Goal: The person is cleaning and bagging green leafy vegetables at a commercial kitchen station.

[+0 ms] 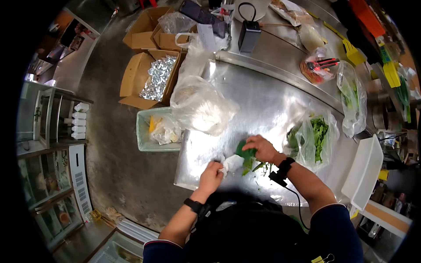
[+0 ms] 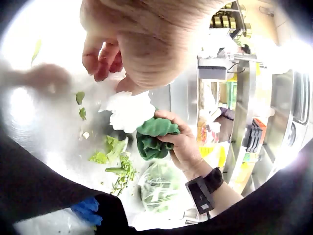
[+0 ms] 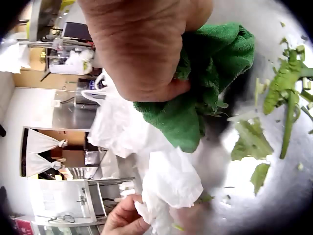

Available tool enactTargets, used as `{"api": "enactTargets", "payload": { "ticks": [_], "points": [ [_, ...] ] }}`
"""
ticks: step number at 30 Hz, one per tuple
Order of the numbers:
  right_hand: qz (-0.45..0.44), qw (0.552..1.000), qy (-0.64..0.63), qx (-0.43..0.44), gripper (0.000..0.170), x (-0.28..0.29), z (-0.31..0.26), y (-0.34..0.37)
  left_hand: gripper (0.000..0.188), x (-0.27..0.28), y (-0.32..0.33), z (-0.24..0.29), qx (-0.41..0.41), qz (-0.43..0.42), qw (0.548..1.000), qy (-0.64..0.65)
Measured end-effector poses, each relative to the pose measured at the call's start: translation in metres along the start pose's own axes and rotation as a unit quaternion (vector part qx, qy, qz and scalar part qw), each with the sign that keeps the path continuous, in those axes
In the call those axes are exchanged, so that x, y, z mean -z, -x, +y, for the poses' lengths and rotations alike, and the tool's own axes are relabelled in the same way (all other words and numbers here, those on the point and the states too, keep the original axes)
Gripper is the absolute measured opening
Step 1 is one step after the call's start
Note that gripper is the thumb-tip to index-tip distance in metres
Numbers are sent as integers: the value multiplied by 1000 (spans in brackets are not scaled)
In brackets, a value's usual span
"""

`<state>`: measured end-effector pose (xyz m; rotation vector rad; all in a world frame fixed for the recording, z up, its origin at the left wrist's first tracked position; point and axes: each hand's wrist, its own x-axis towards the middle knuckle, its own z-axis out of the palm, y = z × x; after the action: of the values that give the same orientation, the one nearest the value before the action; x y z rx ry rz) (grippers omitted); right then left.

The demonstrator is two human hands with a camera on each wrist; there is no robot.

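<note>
A crumpled white tissue or thin plastic [image 1: 232, 165] is pinched by the left hand [image 1: 212, 176] near the table's front edge. Beside it, the right hand [image 1: 263, 150] grips a bunched green cloth [image 1: 246, 151], its fingers curled into the folds. In the right wrist view the green cloth [image 3: 215, 63] hangs from the right hand [image 3: 142, 54], just above the white piece [image 3: 171, 181]. Leaf scraps and cut stems [image 2: 115, 149] lie on the metal table by both hands. The left hand's [image 2: 142, 44] fingertips are partly hidden in the left wrist view.
Bags of leafy greens [image 1: 318, 138] lie to the right, with a white tray [image 1: 363, 173] beyond. A large clear plastic bag [image 1: 201, 105] covers the table's left part. A green bin [image 1: 144, 144] and cardboard boxes [image 1: 131, 83] stand off its left side.
</note>
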<state>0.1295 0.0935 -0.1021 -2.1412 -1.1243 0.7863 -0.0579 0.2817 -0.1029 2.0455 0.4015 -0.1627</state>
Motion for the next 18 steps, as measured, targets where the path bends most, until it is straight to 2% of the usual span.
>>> {"api": "enactTargets", "payload": {
  "ticks": [2,3,4,5,6,7,8,9,12,14,15,16,17,18],
  "points": [
    [59,998,-18,-7,46,23,-25,-4,18,15,13,-8,15,20,996,82],
    [73,996,-40,-20,47,29,-44,-7,18,17,21,-22,28,47,985,166],
    [84,994,-61,-26,47,34,-62,-16,18,25,28,-28,27,55,985,164],
    [86,989,-122,9,48,38,-83,-28,18,34,39,-32,92,87,967,219],
    [88,978,-182,41,50,36,-102,-43,17,43,51,-38,156,116,942,273],
    [106,969,-207,89,46,29,-114,-61,17,48,60,-45,156,144,928,306],
    [110,966,-217,86,45,16,-120,-82,17,53,70,-52,157,171,912,337],
    [66,940,-332,45,44,-4,-114,-103,19,56,80,-59,154,187,904,352],
    [14,970,-225,-95,48,-51,-86,-145,17,66,113,-61,176,222,890,358],
    [56,996,-14,-61,52,-81,-7,-160,16,70,138,-50,182,235,874,384],
    [75,988,-25,-129,54,-49,-10,-146,15,69,151,-47,185,257,871,375],
    [20,990,53,-131,47,-15,4,-136,15,66,165,-48,186,264,871,371],
    [75,973,136,-170,46,-2,43,-131,15,62,179,-51,204,280,862,370],
    [81,933,291,-197,49,13,106,-131,14,56,192,-53,224,295,852,370]
  ]
}}
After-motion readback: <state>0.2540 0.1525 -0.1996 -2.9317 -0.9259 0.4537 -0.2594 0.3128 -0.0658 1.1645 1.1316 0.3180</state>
